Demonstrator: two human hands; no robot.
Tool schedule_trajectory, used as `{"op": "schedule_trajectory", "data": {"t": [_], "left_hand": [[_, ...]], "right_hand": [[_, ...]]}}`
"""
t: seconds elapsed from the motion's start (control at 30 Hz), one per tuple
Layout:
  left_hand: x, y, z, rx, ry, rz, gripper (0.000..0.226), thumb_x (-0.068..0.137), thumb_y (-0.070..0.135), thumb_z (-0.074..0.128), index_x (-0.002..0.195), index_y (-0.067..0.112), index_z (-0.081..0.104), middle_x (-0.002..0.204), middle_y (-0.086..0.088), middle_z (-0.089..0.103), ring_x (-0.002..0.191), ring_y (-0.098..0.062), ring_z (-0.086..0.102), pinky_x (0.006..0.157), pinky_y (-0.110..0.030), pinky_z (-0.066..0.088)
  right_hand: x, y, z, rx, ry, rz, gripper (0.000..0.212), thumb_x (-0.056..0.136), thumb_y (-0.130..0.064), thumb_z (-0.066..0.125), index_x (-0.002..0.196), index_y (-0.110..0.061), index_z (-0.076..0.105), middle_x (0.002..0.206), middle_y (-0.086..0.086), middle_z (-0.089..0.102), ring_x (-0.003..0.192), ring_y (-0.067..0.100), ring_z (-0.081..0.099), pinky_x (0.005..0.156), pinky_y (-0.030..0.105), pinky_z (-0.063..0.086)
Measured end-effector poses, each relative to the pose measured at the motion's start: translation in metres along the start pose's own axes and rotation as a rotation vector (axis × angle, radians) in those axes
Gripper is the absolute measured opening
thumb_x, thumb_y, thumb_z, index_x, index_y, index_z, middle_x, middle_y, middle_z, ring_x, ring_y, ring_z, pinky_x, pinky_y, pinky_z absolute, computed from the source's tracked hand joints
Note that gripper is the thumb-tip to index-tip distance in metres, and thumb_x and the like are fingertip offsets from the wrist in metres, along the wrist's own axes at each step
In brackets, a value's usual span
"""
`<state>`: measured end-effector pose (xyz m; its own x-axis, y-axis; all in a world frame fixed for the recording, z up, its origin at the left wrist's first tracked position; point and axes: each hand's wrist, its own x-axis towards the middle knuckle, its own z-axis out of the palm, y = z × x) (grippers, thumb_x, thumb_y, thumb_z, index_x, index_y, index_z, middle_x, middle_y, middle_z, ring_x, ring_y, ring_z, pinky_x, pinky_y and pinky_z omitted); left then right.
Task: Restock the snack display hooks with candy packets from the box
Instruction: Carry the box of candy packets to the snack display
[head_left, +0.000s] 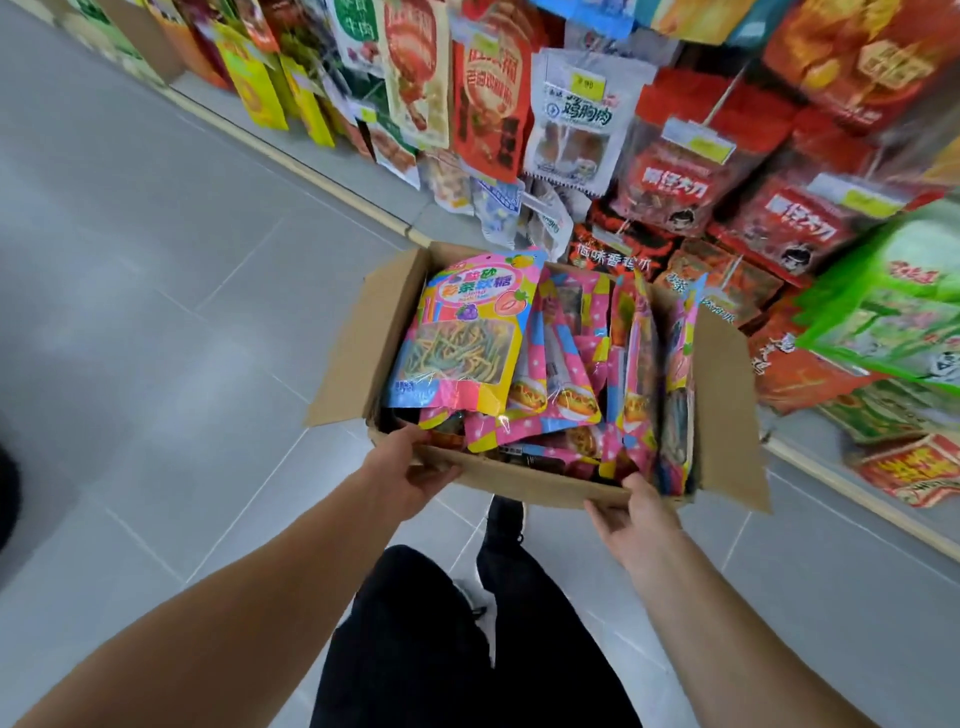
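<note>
Right now both hands grip the box by its near edge, left hand and right hand. Packets stand just beyond the fingers, long axes toward the upper-right hooks.

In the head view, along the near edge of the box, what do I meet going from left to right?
left hand gripping the box's corner → bare cardboard edge of the box → right hand gripping the other corner → the box's right flap.

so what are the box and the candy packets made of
The box looks like plain brown corrugated cardboard: matte, with creased open flaps. The candy packets look like glossy printed plastic film, judging by their shine and a clear window showing the sweets inside.
</note>
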<state>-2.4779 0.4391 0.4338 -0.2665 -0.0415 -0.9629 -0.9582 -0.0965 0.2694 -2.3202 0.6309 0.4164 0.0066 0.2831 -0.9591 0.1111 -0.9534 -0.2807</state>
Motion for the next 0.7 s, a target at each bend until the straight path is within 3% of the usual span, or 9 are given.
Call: {"op": "schedule_trajectory", "data": {"t": [0.1, 0.23, 0.33, 0.43, 0.53, 0.63, 0.7], "left_hand": [[0.027, 0.034, 0.011, 0.001, -0.007, -0.013, 0.043, 0.089, 0.009, 0.064, 0.129, -0.001, 0.051, 0.112, -0.028, 0.06, 0.091, -0.041, 0.065, 0.046, -0.04, 0.057], [0.061, 0.078, 0.022, 0.011, 0.012, -0.029, 0.044, 0.088, 0.01, 0.066, 0.128, 0.001, 0.051, 0.113, -0.029, 0.061, 0.091, -0.042, 0.066, 0.047, -0.043, 0.057], [0.092, 0.113, 0.026, 0.052, -0.007, -0.054, 0.041, 0.089, 0.01, 0.066, 0.127, 0.001, 0.052, 0.111, -0.029, 0.061, 0.088, -0.04, 0.066, 0.048, -0.043, 0.057], [0.121, 0.15, 0.025, 0.085, -0.012, -0.074, 0.038, 0.09, 0.011, 0.063, 0.125, 0.0, 0.052, 0.115, -0.028, 0.059, 0.092, -0.04, 0.065, 0.051, -0.047, 0.059], [0.147, 0.183, 0.023, 0.119, 0.008, -0.087, 0.03, 0.092, 0.01, 0.061, 0.12, 0.001, 0.053, 0.113, -0.027, 0.059, 0.101, -0.041, 0.064, 0.066, -0.05, 0.059], [0.177, 0.213, 0.019, 0.163, 0.016, -0.118, 0.018, 0.093, 0.008, 0.059, 0.109, 0.001, 0.055, 0.106, -0.025, 0.06, 0.104, -0.04, 0.063, 0.086, -0.053, 0.055], [0.198, 0.228, 0.016, 0.181, 0.017, -0.134, 0.01, 0.093, 0.008, 0.059, 0.099, 0.001, 0.055, 0.1, -0.024, 0.06, 0.1, -0.039, 0.064, 0.092, -0.055, 0.053]], "right_hand": [[0.012, -0.003, 0.032, 0.032, 0.03, 0.006, 0.031, 0.093, -0.016, 0.064, 0.12, -0.003, 0.054, 0.116, 0.022, 0.063, 0.105, 0.032, 0.064, 0.053, 0.039, 0.056], [0.025, -0.002, 0.076, 0.09, 0.074, 0.032, 0.033, 0.094, -0.017, 0.063, 0.121, -0.003, 0.053, 0.116, 0.022, 0.063, 0.097, 0.031, 0.065, 0.066, 0.039, 0.055], [0.037, 0.01, 0.11, 0.149, 0.114, 0.055, 0.036, 0.093, -0.016, 0.064, 0.124, -0.002, 0.053, 0.115, 0.022, 0.064, 0.088, 0.029, 0.065, 0.064, 0.038, 0.054], [0.045, 0.025, 0.147, 0.217, 0.163, 0.062, 0.032, 0.093, -0.018, 0.065, 0.118, -0.003, 0.053, 0.114, 0.022, 0.062, 0.094, 0.031, 0.065, 0.069, 0.039, 0.056], [0.05, 0.044, 0.183, 0.291, 0.196, 0.074, 0.019, 0.093, -0.014, 0.064, 0.103, -0.003, 0.053, 0.107, 0.02, 0.062, 0.097, 0.031, 0.063, 0.089, 0.044, 0.055], [0.061, 0.063, 0.22, 0.344, 0.244, 0.066, 0.016, 0.093, -0.012, 0.063, 0.105, -0.004, 0.056, 0.097, 0.016, 0.063, 0.087, 0.026, 0.064, 0.084, 0.042, 0.055], [0.073, 0.075, 0.242, 0.362, 0.272, 0.063, 0.021, 0.094, -0.012, 0.062, 0.112, -0.005, 0.056, 0.093, 0.014, 0.064, 0.082, 0.024, 0.064, 0.081, 0.042, 0.055]]}}
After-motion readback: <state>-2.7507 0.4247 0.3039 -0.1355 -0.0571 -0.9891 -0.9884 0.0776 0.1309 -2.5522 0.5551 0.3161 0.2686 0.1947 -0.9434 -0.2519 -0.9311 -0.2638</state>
